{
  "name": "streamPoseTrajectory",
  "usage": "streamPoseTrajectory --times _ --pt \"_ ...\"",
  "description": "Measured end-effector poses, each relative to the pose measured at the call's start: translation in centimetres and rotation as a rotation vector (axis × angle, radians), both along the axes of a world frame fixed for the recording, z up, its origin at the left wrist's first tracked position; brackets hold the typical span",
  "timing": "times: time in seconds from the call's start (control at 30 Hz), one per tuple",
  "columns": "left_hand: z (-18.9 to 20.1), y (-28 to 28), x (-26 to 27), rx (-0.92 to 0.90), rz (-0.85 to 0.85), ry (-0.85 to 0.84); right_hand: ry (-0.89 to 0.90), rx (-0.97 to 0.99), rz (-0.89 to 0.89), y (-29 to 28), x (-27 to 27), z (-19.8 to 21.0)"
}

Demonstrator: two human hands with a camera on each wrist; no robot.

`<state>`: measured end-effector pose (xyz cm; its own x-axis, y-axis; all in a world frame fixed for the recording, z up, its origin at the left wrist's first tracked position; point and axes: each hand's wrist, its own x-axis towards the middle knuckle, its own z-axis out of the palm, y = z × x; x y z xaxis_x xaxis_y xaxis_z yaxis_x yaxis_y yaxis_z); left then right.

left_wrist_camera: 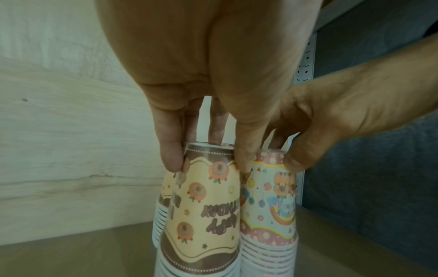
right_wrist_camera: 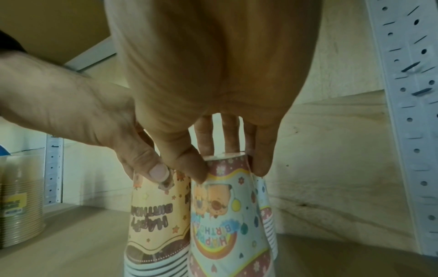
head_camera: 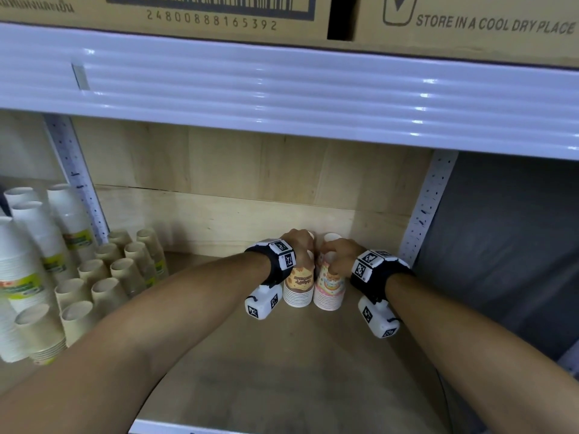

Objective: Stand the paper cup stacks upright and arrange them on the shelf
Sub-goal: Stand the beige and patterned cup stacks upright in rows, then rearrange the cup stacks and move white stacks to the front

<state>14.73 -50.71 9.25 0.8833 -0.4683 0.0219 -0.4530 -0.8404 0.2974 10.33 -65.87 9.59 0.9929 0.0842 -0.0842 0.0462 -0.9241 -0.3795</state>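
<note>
Paper cup stacks stand upside-down, touching, near the shelf [head_camera: 282,355] back: left hand [head_camera: 297,245] pinches the yellow-brown stack [head_camera: 298,288], right hand [head_camera: 340,253] the pink stack [head_camera: 329,291]. Placing seems underway; next, release without toppling.

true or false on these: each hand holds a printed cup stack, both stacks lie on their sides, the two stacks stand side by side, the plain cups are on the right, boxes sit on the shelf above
1. Each hand holds a printed stack. True: the left hand grips the top of the brown stack, and the right hand grips the top of the pink stack.
2. Both stacks lie on their sides. False: both stand upright, mouths down, on the shelf.
3. The two stacks stand side by side. True; they look to be touching.
4. The plain cups are on the right. False: they stand to the left.
5. Boxes sit on the shelf above. True.
</note>
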Motion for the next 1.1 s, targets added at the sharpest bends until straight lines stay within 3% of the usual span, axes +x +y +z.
streamPoseTrajectory --times 0.27,0.5,0.73,1.1 --pt "2.9 1.7 -1.1 -0.006 0.050 0.040 -0.101 -0.069 -0.019 0.8 -1.1 2.1" --pt "8.7 7.4 -2.9 0.030 0.121 0.046 -0.155 -0.128 -0.035 4.4 -1.4 4.9" --pt "12.6 15.4 -6.3 0.171 0.242 0.047 -0.136 -0.123 0.076 11.8 -1.6 5.8" --pt "13.4 29.2 -10.4 0.106 0.476 0.158 -0.137 -0.037 0.357 27.0 -3.6 6.4"
